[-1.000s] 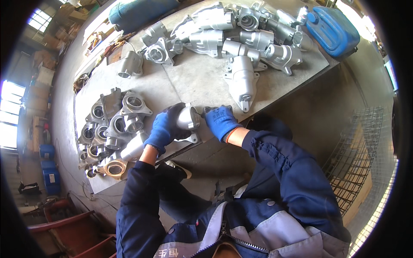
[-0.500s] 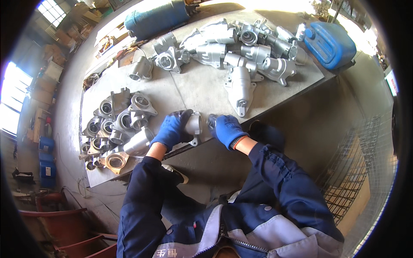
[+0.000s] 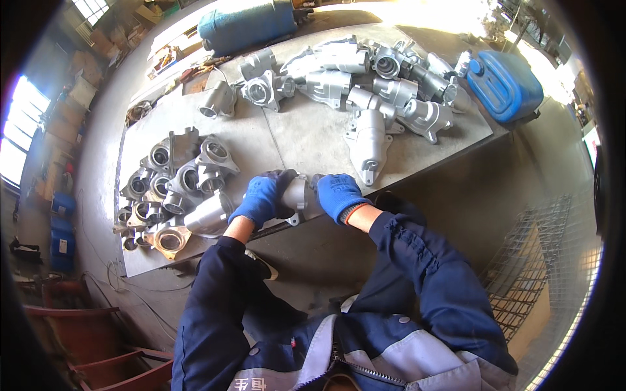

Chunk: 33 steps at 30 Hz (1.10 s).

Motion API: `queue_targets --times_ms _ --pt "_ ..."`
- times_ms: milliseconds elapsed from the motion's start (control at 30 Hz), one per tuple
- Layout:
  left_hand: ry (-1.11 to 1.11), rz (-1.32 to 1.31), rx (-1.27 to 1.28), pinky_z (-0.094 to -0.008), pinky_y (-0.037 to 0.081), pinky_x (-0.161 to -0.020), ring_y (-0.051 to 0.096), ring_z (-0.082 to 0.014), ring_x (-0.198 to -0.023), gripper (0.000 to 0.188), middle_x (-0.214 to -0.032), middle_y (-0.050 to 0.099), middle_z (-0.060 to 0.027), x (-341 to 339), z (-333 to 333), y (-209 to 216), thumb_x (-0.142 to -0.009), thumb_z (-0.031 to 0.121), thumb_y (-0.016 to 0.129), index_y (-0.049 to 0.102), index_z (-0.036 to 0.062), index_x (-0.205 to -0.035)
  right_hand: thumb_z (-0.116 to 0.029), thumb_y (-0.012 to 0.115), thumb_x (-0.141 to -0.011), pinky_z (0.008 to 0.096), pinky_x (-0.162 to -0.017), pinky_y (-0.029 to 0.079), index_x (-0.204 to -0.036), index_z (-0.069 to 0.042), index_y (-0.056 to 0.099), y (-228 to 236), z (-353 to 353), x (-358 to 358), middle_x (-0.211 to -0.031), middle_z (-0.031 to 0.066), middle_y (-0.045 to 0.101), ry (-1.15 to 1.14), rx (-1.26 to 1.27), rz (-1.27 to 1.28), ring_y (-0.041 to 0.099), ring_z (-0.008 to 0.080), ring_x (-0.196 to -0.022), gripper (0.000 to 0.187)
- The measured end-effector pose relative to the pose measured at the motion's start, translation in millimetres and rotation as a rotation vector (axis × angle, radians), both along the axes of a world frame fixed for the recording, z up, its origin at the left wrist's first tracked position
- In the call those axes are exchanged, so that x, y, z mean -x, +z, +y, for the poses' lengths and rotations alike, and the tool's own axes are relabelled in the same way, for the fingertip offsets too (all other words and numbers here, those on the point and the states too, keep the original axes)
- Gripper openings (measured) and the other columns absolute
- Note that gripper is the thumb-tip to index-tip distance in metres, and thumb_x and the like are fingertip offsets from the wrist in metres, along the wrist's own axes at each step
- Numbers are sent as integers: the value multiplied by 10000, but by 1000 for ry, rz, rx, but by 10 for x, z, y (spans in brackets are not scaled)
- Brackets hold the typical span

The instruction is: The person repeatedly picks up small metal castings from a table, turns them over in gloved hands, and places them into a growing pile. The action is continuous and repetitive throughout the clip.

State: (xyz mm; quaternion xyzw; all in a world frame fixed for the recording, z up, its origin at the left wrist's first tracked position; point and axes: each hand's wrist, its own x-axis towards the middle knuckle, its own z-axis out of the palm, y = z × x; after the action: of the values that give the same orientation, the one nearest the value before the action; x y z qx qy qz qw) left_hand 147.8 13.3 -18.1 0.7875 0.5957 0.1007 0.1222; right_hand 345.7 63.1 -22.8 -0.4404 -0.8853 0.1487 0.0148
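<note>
At the near edge of the table a silver metal casting (image 3: 298, 194) lies on its side, its round end toward the right. My left hand (image 3: 265, 197), in a blue glove with dark fingers, is wrapped round the casting's left part and hides much of it. Close against the casting's right end is my right hand (image 3: 340, 195), gloved alike, with its fingers curled together. What those fingers hold, if anything, is hidden. Left of my left hand, a longer silver casting (image 3: 209, 214) sits beside a group of duller grey and brownish castings (image 3: 175, 203).
More silver castings (image 3: 370, 140) are piled toward the back right of the grey table (image 3: 287, 140). A blue jerrycan (image 3: 505, 85) stands at the right corner. A blue drum (image 3: 248, 27) lies at the back. Wire mesh (image 3: 525, 267) is at the lower right, a reddish-brown frame (image 3: 120, 365) lower left.
My right hand has moved slightly left, closing the gap to the casting's round end. My left hand keeps its hold. The whole view has shifted a little.
</note>
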Motion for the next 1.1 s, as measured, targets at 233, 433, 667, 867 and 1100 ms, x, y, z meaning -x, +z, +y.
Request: queue_targets --times_ms 233,433,667,867,1100 --pt "-38 13 32 -408 527 -818 635 -373 -937 793 -1022 648 -143 43 20 -10 -510 233 892 550 118 -1216 -217 565 -861 437 -774 544 -992 -50 696 70 -22 -25 -914 204 691 -12 212 44 681 363 -866 250" --pt "-71 1 37 -416 527 -828 637 -378 -946 833 -1033 648 -152 57 52 -28 -465 246 906 560 128 -1212 -256 567 -855 448 -799 533 -1041 -76 684 -87 -18 -57 -962 204 687 -44 333 140 667 378 -911 284" --pt "-56 20 66 -423 530 -820 640 -379 -947 861 -1035 652 -149 37 52 -33 -439 234 913 557 148 -1219 -262 548 -876 463 -787 531 -997 -62 682 9 -126 -112 -939 218 680 -13 313 136 662 392 -895 269" --pt "-62 48 53 -429 528 -831 638 -383 -953 847 -1041 651 -160 47 62 -91 -463 267 903 551 122 -1220 -239 484 -919 488 -712 533 -937 -71 670 -243 -459 -114 -815 214 671 -66 197 132 663 396 -776 251" --pt "-54 -87 75 -413 527 -848 631 -386 -969 796 -1034 653 -171 91 75 4 -495 228 899 568 100 -1207 -353 533 -909 465 -730 533 -920 -107 646 -300 -573 -86 -835 195 678 -214 130 330 656 398 -791 270"
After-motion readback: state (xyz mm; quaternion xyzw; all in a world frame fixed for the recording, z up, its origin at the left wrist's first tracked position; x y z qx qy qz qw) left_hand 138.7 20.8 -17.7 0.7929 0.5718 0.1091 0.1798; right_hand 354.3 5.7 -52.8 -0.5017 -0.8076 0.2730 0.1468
